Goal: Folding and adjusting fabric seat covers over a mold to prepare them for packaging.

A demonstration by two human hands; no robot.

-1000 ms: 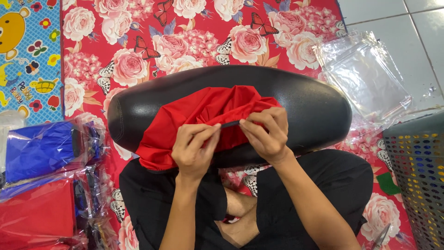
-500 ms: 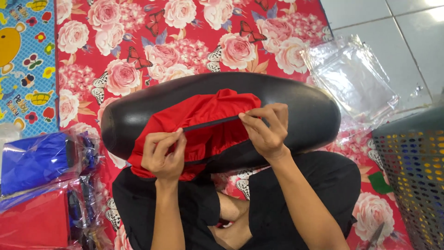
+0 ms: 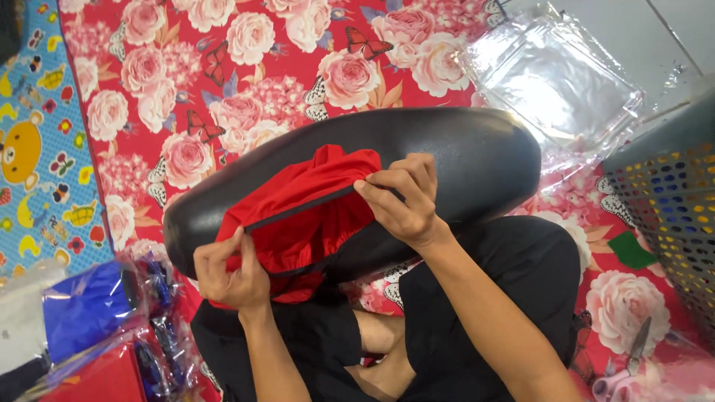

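A long black padded seat [image 3: 462, 152] lies across my lap. A red fabric cover [image 3: 298, 216] with a dark elastic hem is draped over its middle. My left hand [image 3: 227, 268] grips the cover's lower left edge near the seat's end. My right hand [image 3: 402, 197] pinches the dark hem at the cover's right side, so the hem runs taut between both hands. The underside of the cover is hidden by the seat.
Clear plastic bags [image 3: 555, 78] lie at the upper right on a red floral mat [image 3: 246, 67]. A grey perforated basket [image 3: 670, 201] stands at the right. Bagged blue [image 3: 86, 305] and red [image 3: 97, 376] fabric packs sit at the lower left. Pink-handled scissors [image 3: 629, 361] lie at the lower right.
My left hand has slid down and to the left along the hem, away from my right hand. The red cover is stretched wider over the seat.
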